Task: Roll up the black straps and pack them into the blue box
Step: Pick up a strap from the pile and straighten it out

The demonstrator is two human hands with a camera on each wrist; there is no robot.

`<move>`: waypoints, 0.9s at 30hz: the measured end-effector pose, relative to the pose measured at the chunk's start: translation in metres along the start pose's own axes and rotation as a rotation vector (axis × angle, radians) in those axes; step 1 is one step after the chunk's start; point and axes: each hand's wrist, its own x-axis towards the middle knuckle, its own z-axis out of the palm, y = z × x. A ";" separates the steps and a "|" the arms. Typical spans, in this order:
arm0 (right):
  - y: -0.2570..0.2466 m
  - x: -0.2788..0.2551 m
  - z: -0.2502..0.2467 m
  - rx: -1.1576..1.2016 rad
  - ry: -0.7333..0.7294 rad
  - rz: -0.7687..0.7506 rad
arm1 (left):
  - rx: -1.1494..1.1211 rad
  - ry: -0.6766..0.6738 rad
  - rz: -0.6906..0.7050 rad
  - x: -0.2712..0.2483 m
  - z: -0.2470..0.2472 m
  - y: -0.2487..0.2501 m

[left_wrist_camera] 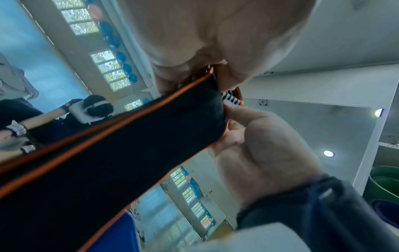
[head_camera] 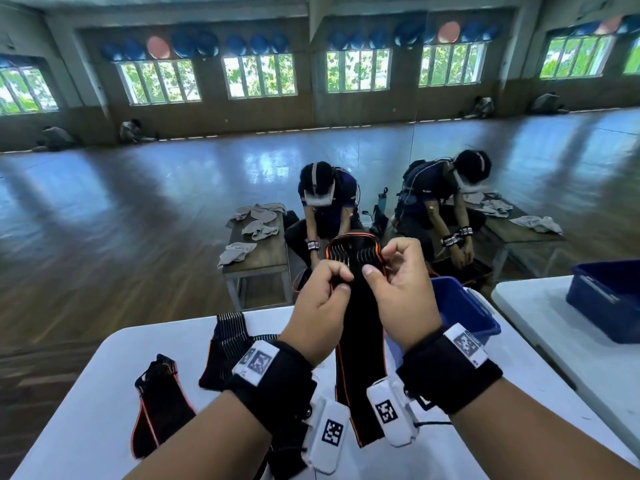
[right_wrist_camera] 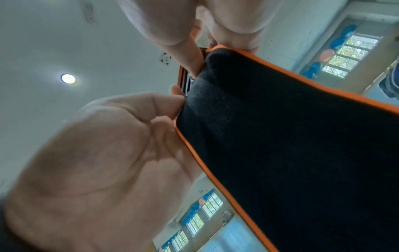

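I hold a long black strap with orange edging up in front of me over the white table. My left hand pinches its left edge near the top, and my right hand pinches the right edge. The top end, with rows of metal hooks, curls over above my fingers. The rest hangs down between my wrists. In the left wrist view the left hand grips the strap. In the right wrist view the right hand grips the strap. The blue box stands behind my right hand.
Two more black straps lie on the table to the left, one near the far edge and one nearer. A second blue box stands on the neighbouring table at right. A wall mirror ahead reflects seated people, benches and grey cloths.
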 end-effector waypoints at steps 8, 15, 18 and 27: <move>0.018 -0.009 0.005 0.087 -0.037 0.122 | -0.207 0.011 -0.163 0.003 -0.004 -0.018; 0.087 -0.091 -0.010 -0.158 -0.504 0.369 | -0.314 0.106 -0.306 0.026 -0.013 -0.052; 0.118 -0.133 -0.017 -0.252 -0.525 0.490 | -0.276 0.116 -0.405 0.037 -0.012 -0.084; 0.155 -0.190 -0.035 -0.255 -0.309 0.855 | 0.356 -0.182 -0.486 0.053 -0.009 -0.220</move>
